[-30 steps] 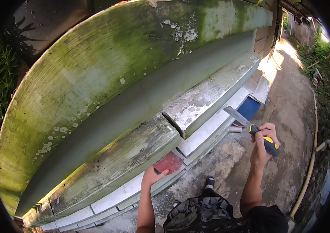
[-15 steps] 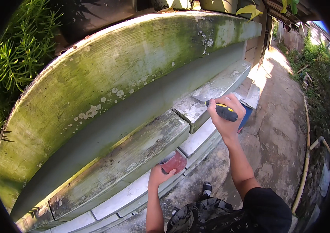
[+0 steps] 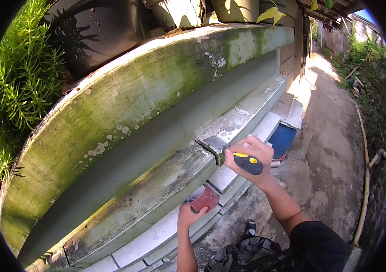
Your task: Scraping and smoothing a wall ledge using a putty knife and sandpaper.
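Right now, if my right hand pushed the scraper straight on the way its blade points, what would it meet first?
The right hand aims the black-and-yellow-handled metal scraper left; its blade looks already against the weathered, mossy concrete ledge at the crack, so the ledge comes first.

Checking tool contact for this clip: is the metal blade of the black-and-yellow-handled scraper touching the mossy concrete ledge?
Touching. The head view shows the flat metal blade of the scraper pressed onto the ledge at its crack, with no gap visible; the right hand grips the handle.
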A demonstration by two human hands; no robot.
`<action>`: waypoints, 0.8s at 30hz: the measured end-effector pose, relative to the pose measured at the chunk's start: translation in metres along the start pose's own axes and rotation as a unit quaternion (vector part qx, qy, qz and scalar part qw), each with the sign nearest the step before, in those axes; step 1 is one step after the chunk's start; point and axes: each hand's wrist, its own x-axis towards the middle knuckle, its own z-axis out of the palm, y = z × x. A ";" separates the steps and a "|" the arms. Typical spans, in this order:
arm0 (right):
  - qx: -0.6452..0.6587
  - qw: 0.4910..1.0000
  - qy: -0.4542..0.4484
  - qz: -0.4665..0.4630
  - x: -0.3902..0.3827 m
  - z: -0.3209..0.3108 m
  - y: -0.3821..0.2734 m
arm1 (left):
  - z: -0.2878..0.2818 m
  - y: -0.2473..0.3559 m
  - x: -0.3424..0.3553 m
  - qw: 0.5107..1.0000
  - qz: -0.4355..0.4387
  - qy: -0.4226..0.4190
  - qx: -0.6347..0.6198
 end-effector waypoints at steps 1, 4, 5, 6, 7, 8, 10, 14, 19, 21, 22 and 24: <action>-0.001 1.000 0.004 0.000 0.000 0.000 0.008 | 0.001 0.000 0.002 1.000 0.003 -0.002 0.002; -0.078 0.995 0.044 0.045 0.009 -0.014 0.057 | 0.004 0.004 0.004 1.000 -0.001 -0.011 0.016; -0.085 0.991 0.080 0.070 0.012 -0.022 0.072 | 0.005 0.008 0.004 1.000 0.004 -0.007 0.009; -0.122 0.987 0.092 0.057 0.012 -0.026 0.078 | 0.004 0.010 0.007 1.000 0.007 0.002 0.003; -0.160 0.981 0.104 0.043 0.012 -0.028 0.082 | 0.004 0.009 0.007 1.000 0.009 0.006 0.005; -0.157 0.981 0.105 0.040 0.009 -0.028 0.081 | 0.004 0.007 0.004 1.000 0.014 0.012 0.017; -0.048 0.996 0.057 0.044 -0.003 -0.029 0.065 | -0.001 0.009 0.000 0.999 0.020 0.022 0.032; -0.045 0.999 -0.013 -0.006 -0.011 -0.040 0.077 | 0.001 0.010 0.004 1.000 0.004 0.015 0.026; -0.187 0.963 0.184 0.062 -0.003 -0.060 0.122 | 0.002 0.012 0.007 1.000 -0.006 0.005 0.018; -0.095 0.981 0.150 0.079 -0.012 -0.058 0.104 | 0.002 0.011 0.001 0.998 0.021 0.029 0.046; -0.022 0.991 0.100 0.082 -0.016 -0.058 0.093 | 0.002 0.011 0.001 0.998 0.020 0.028 0.047; 0.028 0.999 -0.015 0.036 -0.016 -0.062 0.078 | 0.000 0.012 0.000 0.999 -0.003 0.018 0.033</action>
